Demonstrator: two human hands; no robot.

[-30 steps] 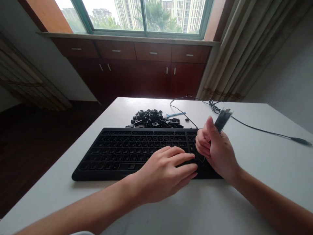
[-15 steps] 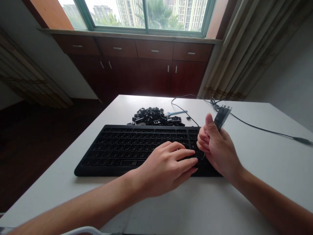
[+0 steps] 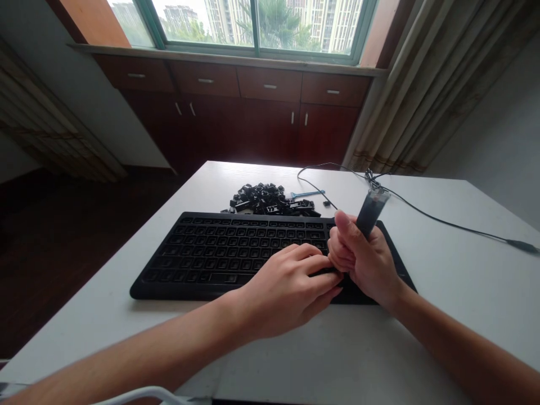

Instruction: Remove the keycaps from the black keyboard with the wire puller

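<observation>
A black keyboard point(image 3: 236, 289) lies on the table, its key positions stripped of caps over the visible part. My left hand point(image 3: 295, 284) rests over its right side, fingers stretched forward and slightly bent, their tips against the keys area close to my other hand. My right hand point(image 3: 365, 256) is closed in a fist around a keycap puller point(image 3: 371, 212) with a dark handle, thumb pointing up along it. The handle's top end sticks up out of the fist. The puller's lower end is hidden behind my fingers.
Behind the keyboard lies a heap of loose black keycaps point(image 3: 265, 199), with a blue tool point(image 3: 307, 194) and one stray keycap point(image 3: 326, 203) beside it. A thin black cable point(image 3: 447, 218) runs over the white table point(image 3: 455, 270). A white curved object point(image 3: 139, 392) shows at the bottom edge.
My right hand has moved left and down with the puller, closing up to my left fingertips. The wire seen below the fist before is hidden now. My left hand has barely moved.
</observation>
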